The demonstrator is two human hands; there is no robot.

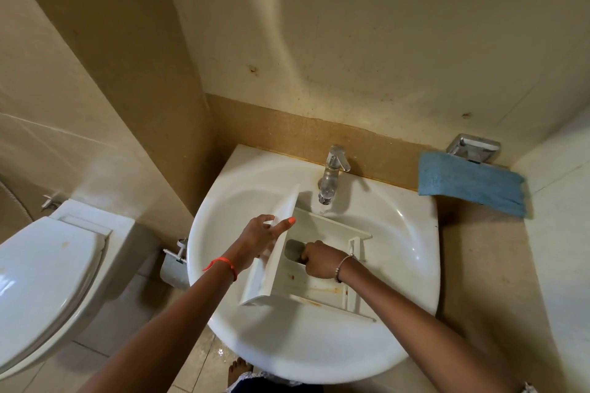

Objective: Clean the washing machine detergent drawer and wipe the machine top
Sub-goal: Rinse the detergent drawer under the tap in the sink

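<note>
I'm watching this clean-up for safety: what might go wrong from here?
The drawer sits tilted in the sink, steadied by the left hand on its front panel; wet plastic might slip and bang the basin.
Water seems to run from the tap onto the drawer; splashes could reach the floor by the bare foot.
The right hand works one compartment; the brown stains could get missed.

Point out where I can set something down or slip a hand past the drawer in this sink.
Bare: the rim left of the tap; the basin right of the drawer; the basin's near end. Crowded: the middle, where the left hand holds the drawer's front and the right hand is inside it.
</note>
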